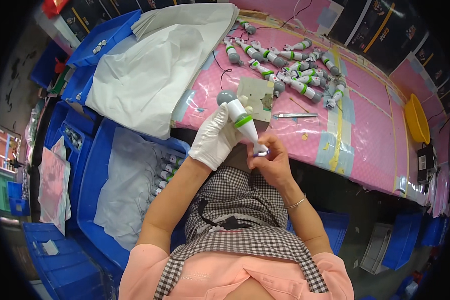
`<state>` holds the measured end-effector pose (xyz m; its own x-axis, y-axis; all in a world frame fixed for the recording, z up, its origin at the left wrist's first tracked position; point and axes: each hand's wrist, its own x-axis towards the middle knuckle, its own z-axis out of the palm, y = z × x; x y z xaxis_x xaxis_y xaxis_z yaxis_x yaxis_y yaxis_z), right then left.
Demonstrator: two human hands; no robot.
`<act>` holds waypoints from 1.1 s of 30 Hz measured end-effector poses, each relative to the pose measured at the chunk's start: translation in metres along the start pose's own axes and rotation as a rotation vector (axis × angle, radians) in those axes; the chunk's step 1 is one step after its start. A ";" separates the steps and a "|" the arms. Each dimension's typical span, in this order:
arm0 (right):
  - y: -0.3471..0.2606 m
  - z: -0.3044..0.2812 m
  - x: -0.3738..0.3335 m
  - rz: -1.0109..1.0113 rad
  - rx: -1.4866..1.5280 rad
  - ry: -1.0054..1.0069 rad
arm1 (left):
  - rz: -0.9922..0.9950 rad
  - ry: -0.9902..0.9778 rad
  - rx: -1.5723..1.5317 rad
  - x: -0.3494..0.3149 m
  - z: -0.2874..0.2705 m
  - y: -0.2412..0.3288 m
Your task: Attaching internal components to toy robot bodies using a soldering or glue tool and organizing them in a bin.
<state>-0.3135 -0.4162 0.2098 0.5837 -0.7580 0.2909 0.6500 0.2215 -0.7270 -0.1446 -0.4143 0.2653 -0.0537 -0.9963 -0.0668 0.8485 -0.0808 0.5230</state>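
Note:
My left hand (212, 140), in a white glove, wraps round a white toy limb (248, 131) with a grey ball at its upper end and a bright green band. The limb hangs tilted over my lap at the table's near edge, ball up and to the left. At its narrow lower end, my bare right hand (275, 162) pinches the tip, where a small dark blue edge shows. Just beyond is a greyish square plate (253, 89) on the pink-covered table (355, 150). To the plate's right lies a slim metal tool (297, 115) like tweezers, beside a thin brownish stick (299, 105).
Several similar limbs (306, 90) lie heaped across the table's far side. White sheeting (140, 75) covers the back left. A large blue bin (87, 192) on my left holds more green-banded pieces (166, 175) and white sheeting. A yellow basket (416, 118) stands at the far right.

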 end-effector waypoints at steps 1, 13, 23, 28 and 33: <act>0.000 0.000 -0.001 0.003 0.012 0.009 | -0.032 -0.018 0.008 -0.004 0.001 0.001; -0.044 -0.007 0.015 0.311 -0.451 0.307 | -0.251 0.068 -0.002 -0.027 -0.022 -0.013; -0.056 -0.024 0.044 0.179 -0.129 0.565 | -0.524 0.189 -0.017 -0.035 -0.023 -0.029; -0.063 -0.041 0.038 0.266 -0.129 0.546 | -0.547 0.137 0.207 -0.036 -0.022 -0.035; -0.067 -0.052 0.048 0.260 -0.358 0.559 | -0.488 0.016 0.784 -0.025 -0.010 -0.030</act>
<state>-0.3541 -0.4990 0.2401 0.2986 -0.9303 -0.2129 0.2680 0.2959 -0.9169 -0.1637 -0.3863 0.2429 -0.2991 -0.8469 -0.4397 0.1343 -0.4935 0.8593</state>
